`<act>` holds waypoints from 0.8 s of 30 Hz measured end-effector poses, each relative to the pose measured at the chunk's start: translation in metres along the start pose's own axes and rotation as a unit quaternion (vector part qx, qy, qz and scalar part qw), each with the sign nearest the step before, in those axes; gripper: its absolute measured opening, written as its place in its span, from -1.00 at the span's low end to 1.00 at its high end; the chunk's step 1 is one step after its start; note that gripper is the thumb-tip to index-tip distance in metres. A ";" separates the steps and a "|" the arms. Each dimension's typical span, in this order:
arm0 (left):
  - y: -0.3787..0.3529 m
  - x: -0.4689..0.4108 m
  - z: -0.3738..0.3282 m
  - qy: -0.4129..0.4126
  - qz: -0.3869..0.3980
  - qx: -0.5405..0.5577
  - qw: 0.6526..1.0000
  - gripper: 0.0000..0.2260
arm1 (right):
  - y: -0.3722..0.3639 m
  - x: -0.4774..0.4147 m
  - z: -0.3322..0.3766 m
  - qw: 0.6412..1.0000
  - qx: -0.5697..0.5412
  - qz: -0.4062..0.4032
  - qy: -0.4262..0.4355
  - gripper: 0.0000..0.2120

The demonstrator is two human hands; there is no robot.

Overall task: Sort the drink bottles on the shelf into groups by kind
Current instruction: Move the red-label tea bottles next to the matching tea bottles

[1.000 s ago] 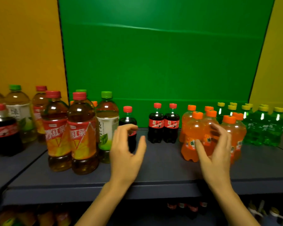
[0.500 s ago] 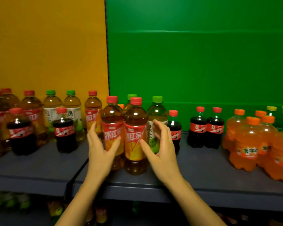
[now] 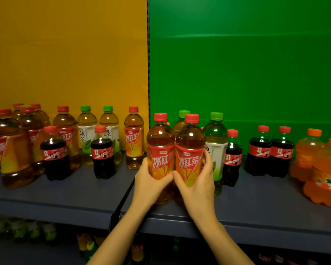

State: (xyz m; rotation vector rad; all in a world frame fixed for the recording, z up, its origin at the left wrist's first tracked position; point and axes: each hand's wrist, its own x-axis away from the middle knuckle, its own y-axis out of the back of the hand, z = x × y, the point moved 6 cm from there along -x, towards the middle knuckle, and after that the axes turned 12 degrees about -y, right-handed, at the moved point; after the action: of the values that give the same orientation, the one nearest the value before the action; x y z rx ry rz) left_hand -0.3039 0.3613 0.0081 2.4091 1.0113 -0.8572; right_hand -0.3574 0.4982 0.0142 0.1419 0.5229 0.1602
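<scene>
Red-labelled iced tea is now gripped in both hands. The left hand (image 3: pixel 149 183) is closed on the left iced tea bottle (image 3: pixel 160 136) and the right hand (image 3: pixel 198 188) on the right iced tea bottle (image 3: pixel 190 139), with the two held upright and side by side near the shelf's front edge. Half a second ago the fingers (image 3: pixel 208 163) were spread open just beside these bottles; now they are curled round the labels, with the thumbs laid across the fronts. Whether the bases are lifted off the shelf (image 3: pixel 256 199) cannot be told. The pair is judged ready to be carried to the iced tea group (image 3: pixel 65 131) well left of the fingers, where other kinds are mixed in.

Just behind and right of the fingers a green tea bottle (image 3: pixel 216 134) is seen, with a small cola bottle (image 3: pixel 232 155) just beside it. Farther right a cola pair (image 3: pixel 270 150) is stood, then orange sodas (image 3: pixel 327 169). Left of the fingers, past the shelf joint, a lone iced tea (image 3: pixel 134 138) and two green teas (image 3: pixel 97 127) are stood.

Dark grey board forms the shelf, backed by a yellow panel (image 3: pixel 65 54) and a green panel (image 3: pixel 237 73).
</scene>
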 end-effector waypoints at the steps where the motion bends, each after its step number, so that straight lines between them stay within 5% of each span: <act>1: 0.002 0.002 0.000 0.000 -0.006 0.006 1.000 -0.61 | -0.001 0.000 -0.003 1.000 0.004 0.009 -0.009 -0.19; 8: 0.013 0.021 -0.015 -0.018 -0.037 0.022 0.999 -0.53 | -0.009 -0.001 -0.016 0.990 -0.058 0.103 -0.081 -0.34; 24: 0.138 0.055 -0.033 -0.032 -0.143 0.023 0.989 -0.59 | -0.052 0.038 0.027 0.962 -0.184 0.188 -0.073 -0.44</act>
State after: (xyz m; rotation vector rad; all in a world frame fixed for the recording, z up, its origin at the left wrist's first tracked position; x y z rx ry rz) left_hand -0.1583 0.3156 0.0115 2.2904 1.3475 -1.0575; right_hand -0.3052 0.4517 0.0095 -0.1129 0.3076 0.6103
